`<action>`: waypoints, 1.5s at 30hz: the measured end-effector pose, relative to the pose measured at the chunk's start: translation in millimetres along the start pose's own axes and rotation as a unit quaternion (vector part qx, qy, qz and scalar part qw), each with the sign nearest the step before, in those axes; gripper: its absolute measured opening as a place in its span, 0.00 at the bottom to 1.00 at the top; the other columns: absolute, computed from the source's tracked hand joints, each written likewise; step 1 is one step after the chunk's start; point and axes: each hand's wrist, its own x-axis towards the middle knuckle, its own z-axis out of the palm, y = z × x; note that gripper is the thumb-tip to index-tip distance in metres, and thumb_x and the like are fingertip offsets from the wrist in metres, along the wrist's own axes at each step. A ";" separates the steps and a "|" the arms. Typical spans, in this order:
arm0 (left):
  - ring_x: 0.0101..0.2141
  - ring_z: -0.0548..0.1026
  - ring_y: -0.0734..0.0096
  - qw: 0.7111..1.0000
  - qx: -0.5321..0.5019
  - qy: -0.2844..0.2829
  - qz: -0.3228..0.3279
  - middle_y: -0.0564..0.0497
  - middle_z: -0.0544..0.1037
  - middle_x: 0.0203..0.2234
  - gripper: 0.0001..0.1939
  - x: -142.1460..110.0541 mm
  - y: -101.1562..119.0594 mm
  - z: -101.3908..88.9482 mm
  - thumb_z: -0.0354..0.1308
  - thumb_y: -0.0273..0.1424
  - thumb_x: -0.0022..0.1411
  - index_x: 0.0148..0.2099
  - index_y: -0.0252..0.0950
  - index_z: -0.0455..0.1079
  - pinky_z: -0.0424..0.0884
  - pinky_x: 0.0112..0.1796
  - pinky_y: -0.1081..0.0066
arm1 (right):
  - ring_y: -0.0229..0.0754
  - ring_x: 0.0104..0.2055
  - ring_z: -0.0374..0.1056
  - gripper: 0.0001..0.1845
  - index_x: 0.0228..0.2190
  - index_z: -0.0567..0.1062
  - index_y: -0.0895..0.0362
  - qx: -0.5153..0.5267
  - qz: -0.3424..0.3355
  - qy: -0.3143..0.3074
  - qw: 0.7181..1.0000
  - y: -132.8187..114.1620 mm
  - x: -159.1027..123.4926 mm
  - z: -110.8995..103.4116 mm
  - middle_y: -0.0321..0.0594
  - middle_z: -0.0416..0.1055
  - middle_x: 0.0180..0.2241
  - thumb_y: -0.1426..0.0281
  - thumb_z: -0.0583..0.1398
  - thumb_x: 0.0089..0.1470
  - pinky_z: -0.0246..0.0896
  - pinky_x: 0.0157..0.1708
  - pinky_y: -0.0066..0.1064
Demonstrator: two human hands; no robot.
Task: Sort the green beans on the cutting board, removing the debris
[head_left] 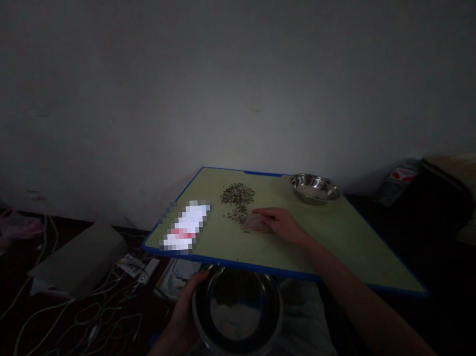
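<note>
My right hand pinches a clear protractor with faint reddish markings, low over the green tabletop. Its edge lies beside a loose spread of small dark seeds or grains; their exact kind is too small to tell. Below the table's front edge, my left hand grips the left rim of a shiny metal bowl. What the bowl's inside holds or reflects is too dark to make out.
A second metal bowl stands at the table's back right. A glowing, pixelated phone-like screen lies at the left. Tangled cables, a power strip and a grey box are on the floor. A wall rises behind the table.
</note>
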 end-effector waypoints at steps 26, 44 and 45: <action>0.21 0.76 0.67 1.000 -0.014 -0.007 -0.005 0.48 0.80 0.17 0.11 -0.8 -0.2 1.8 0.53 0.27 0.53 0.23 0.31 0.74 0.70 0.29 0.70 | 0.42 0.41 0.70 0.19 0.42 0.75 0.55 0.037 -0.013 -0.046 0.998 -3.3 1.5 -0.9 0.40 0.74 0.42 0.74 0.52 0.51 0.61 0.43 0.35; 0.18 0.75 0.69 1.000 -0.003 0.009 0.005 0.48 0.78 0.14 0.14 -2.2 -0.8 2.8 0.52 0.26 0.54 0.21 0.31 0.74 0.70 0.26 0.71 | 0.43 0.40 0.69 0.19 0.42 0.75 0.55 0.027 -0.011 -0.045 0.999 -4.9 1.5 0.8 0.40 0.74 0.41 0.74 0.52 0.50 0.62 0.42 0.35; 0.18 0.75 0.69 1.000 -0.004 0.008 0.005 0.48 0.79 0.15 0.13 -2.0 -1.1 2.0 0.52 0.26 0.54 0.21 0.31 0.74 0.70 0.27 0.71 | 0.42 0.40 0.70 0.19 0.42 0.75 0.55 0.032 -0.012 -0.047 0.998 -5.4 1.3 0.9 0.39 0.74 0.41 0.73 0.52 0.50 0.62 0.41 0.35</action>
